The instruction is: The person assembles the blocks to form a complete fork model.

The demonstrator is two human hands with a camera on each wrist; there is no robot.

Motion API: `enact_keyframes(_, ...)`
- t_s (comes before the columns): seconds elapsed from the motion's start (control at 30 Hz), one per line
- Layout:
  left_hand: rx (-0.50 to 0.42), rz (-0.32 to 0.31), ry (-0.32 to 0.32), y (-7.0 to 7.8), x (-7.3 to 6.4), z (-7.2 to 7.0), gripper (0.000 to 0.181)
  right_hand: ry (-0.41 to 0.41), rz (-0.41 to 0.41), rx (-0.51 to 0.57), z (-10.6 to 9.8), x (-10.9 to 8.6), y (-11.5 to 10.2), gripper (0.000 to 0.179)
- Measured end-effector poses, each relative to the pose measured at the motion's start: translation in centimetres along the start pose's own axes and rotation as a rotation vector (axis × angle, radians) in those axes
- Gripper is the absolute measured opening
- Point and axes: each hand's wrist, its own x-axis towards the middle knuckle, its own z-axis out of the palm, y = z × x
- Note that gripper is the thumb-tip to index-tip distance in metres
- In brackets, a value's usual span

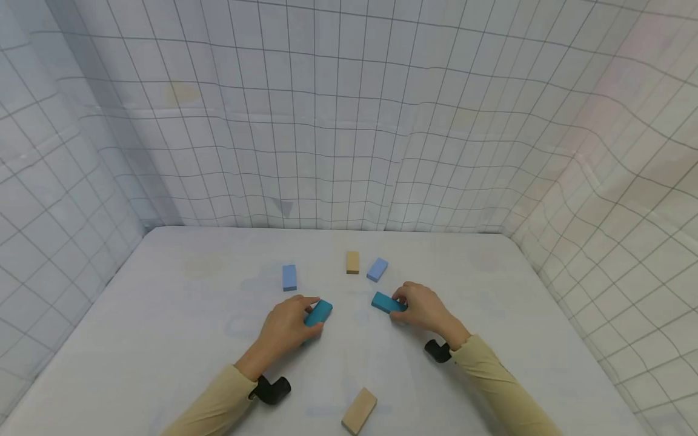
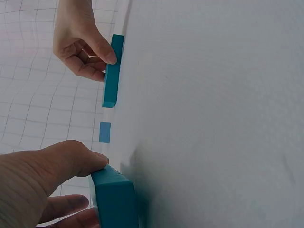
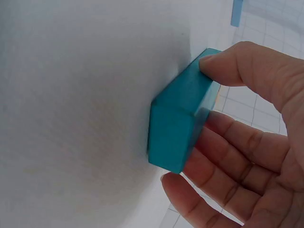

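My left hand (image 1: pixel 285 322) pinches a teal rectangular block (image 1: pixel 322 310) left of the middle of the white table, thumb on its near side and fingers on the far side. In the left wrist view, the thumb presses an edge of this teal block (image 2: pixel 116 202). To the right, my right hand (image 1: pixel 424 306) grips a second teal block (image 1: pixel 383 301) by its right end. The right wrist view shows the thumb on one long face of that block (image 3: pixel 178 97), fingers along the opposite face. A gap of bare table separates the two teal blocks.
Beyond the hands lie a blue block (image 1: pixel 289 278) at left, a tan wooden block (image 1: pixel 352 263) in the middle and another blue block (image 1: pixel 377 269) beside it. A larger tan block (image 1: pixel 359 412) lies near the front. Grid-patterned white cloth (image 1: pixel 349 133) surrounds the table.
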Motion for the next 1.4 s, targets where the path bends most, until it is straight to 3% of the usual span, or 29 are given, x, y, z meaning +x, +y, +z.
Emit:
enact_keyframes(0.5,-0.076,0.082,-0.054,2.8,-0.2,0.9,0.042,0.066,0.005,0.005,0.2,0.2,-0.8,0.029)
enact_keyframes(0.73,-0.099,0.082,-0.098,3.7,-0.1,1.6,0.038,0.087,-0.003,0.010,0.2,0.3,-1.2,0.029)
enact_keyframes(1.13,0.007,0.120,-0.036,4.0,-0.2,2.5,0.028,0.115,-0.021,0.013,0.4,0.4,-1.3,0.029)
enact_keyframes(1.3,0.014,0.117,-0.021,3.9,-0.2,2.8,0.031,0.116,-0.027,0.018,0.3,0.4,-1.3,0.029)
enact_keyframes(1.4,-0.031,0.120,-0.031,3.8,-0.3,2.7,0.034,0.119,-0.028,0.022,0.2,0.4,-1.3,0.029)
